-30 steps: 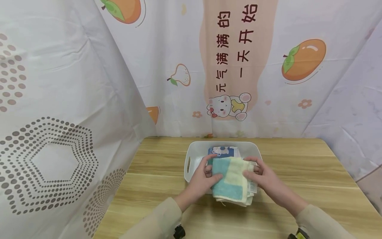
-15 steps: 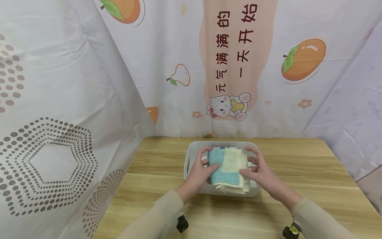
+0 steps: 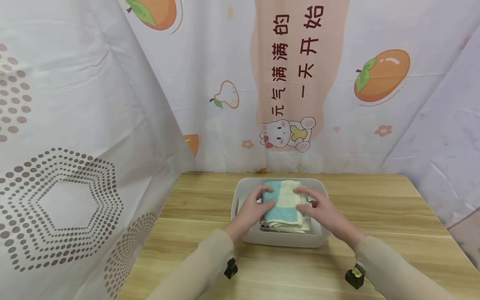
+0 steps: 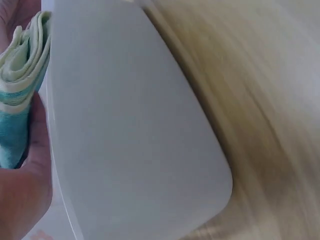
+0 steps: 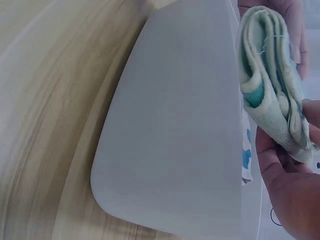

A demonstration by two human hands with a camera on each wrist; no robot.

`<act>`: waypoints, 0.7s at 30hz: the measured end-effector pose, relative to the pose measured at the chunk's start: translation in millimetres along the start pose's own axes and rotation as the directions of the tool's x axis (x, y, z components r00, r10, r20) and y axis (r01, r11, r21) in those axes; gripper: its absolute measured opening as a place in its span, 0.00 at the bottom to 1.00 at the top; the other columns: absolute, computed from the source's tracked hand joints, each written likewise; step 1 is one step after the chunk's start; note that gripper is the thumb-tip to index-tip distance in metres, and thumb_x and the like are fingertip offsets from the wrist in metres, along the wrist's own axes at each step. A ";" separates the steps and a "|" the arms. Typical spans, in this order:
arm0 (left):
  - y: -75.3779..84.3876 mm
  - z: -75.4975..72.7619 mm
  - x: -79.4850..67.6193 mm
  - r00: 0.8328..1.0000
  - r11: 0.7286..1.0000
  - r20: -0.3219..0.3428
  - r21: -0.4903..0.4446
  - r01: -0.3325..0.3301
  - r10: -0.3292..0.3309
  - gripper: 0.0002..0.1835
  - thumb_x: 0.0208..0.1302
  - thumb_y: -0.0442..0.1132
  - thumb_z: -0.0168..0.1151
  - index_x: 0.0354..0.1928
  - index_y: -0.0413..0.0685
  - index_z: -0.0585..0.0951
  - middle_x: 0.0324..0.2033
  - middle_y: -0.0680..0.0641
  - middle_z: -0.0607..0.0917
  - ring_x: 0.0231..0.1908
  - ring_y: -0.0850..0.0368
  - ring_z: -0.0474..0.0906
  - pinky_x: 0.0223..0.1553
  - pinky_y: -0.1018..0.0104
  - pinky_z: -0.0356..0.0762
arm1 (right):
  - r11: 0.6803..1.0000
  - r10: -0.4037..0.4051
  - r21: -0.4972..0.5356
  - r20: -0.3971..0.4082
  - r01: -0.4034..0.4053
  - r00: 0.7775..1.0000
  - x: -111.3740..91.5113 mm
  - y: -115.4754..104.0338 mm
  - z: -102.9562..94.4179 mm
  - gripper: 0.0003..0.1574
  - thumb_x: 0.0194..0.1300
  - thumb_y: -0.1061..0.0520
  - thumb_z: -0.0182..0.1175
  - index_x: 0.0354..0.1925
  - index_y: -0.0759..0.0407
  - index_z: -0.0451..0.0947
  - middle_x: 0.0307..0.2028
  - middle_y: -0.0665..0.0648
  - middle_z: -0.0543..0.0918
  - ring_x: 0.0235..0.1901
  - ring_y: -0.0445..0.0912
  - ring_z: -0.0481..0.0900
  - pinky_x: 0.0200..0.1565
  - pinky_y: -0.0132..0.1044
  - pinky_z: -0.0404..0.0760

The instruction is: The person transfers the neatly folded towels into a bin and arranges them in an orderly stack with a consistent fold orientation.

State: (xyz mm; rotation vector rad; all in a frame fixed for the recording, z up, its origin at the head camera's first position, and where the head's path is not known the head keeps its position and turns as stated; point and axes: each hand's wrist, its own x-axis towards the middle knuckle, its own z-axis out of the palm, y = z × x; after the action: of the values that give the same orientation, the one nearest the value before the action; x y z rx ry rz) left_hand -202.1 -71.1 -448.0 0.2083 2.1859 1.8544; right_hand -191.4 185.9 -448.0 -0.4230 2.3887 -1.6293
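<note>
A folded blue-and-cream towel [image 3: 286, 202] lies level inside the white basket [image 3: 285, 238] in the head view. My left hand [image 3: 250, 210] holds its left side, fingers at the far corner and thumb on the near part. On the opposite side my right hand [image 3: 323, 211] grips the cream edge. In the right wrist view the towel's layered folds [image 5: 272, 75] show between both hands, just past the basket rim. A blue-and-white cloth [image 5: 247, 155] peeks out beneath it there; the towel hides most of what lies under it.
The basket stands toward the back of a wooden table [image 3: 202, 208], with an oval handle hole [image 3: 237, 206] on its left side. A printed curtain [image 3: 232, 125] hangs behind the table, and a dotted curtain [image 3: 75, 200] borders it on the left.
Both hands have carried the towel away from me, from over the basket's front rim to inside it. The blue cloth seen behind it earlier is now covered. The basket has stayed put.
</note>
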 end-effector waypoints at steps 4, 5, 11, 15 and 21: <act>-3.2 -3.6 8.1 0.999 0.995 0.036 0.095 0.035 -0.038 0.27 0.68 0.45 0.69 0.67 0.67 0.72 0.70 0.43 0.69 0.50 0.51 0.81 0.44 0.58 0.82 | 0.999 0.032 -0.034 0.006 -0.031 0.999 6.6 1.3 -0.5 0.37 0.73 0.46 0.63 0.74 0.49 0.66 0.75 0.61 0.62 0.55 0.56 0.79 0.53 0.45 0.79; -4.3 -4.1 10.1 0.998 0.991 0.040 0.131 0.037 -0.042 0.30 0.67 0.45 0.70 0.68 0.67 0.71 0.71 0.43 0.68 0.52 0.50 0.80 0.46 0.58 0.82 | 0.998 0.035 -0.043 0.008 -0.035 0.999 8.2 1.8 -0.5 0.37 0.73 0.46 0.63 0.75 0.50 0.65 0.75 0.61 0.62 0.57 0.57 0.78 0.55 0.47 0.79; -9.6 -3.9 20.1 0.997 0.951 0.051 0.307 0.035 -0.053 0.40 0.65 0.43 0.71 0.76 0.64 0.64 0.75 0.47 0.65 0.68 0.46 0.68 0.66 0.48 0.71 | 0.993 0.068 -0.093 0.014 -0.066 0.998 16.3 4.1 1.3 0.39 0.74 0.47 0.62 0.76 0.52 0.63 0.76 0.63 0.61 0.62 0.63 0.75 0.58 0.54 0.79; -11.3 -1.5 25.1 0.996 0.914 0.063 0.404 0.025 -0.055 0.42 0.66 0.42 0.69 0.79 0.58 0.61 0.78 0.46 0.61 0.74 0.45 0.61 0.72 0.47 0.64 | 0.989 0.081 -0.124 0.018 -0.078 0.997 20.7 5.7 4.0 0.40 0.73 0.49 0.63 0.76 0.56 0.62 0.77 0.65 0.60 0.64 0.67 0.72 0.57 0.54 0.80; -10.8 -0.2 27.0 0.996 0.865 0.058 0.502 0.024 -0.061 0.43 0.67 0.43 0.68 0.80 0.51 0.60 0.75 0.37 0.63 0.73 0.41 0.62 0.71 0.46 0.66 | 0.983 0.071 -0.172 0.042 -0.063 0.997 25.3 10.4 7.6 0.41 0.73 0.51 0.63 0.77 0.59 0.61 0.76 0.67 0.60 0.68 0.69 0.68 0.58 0.56 0.79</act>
State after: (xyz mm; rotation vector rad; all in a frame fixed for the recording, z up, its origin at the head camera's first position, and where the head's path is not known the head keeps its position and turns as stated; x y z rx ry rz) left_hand -227.3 -65.7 -461.5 0.3167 2.5547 1.1950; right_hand -213.7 173.9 -460.9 -0.4019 2.4874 -1.3769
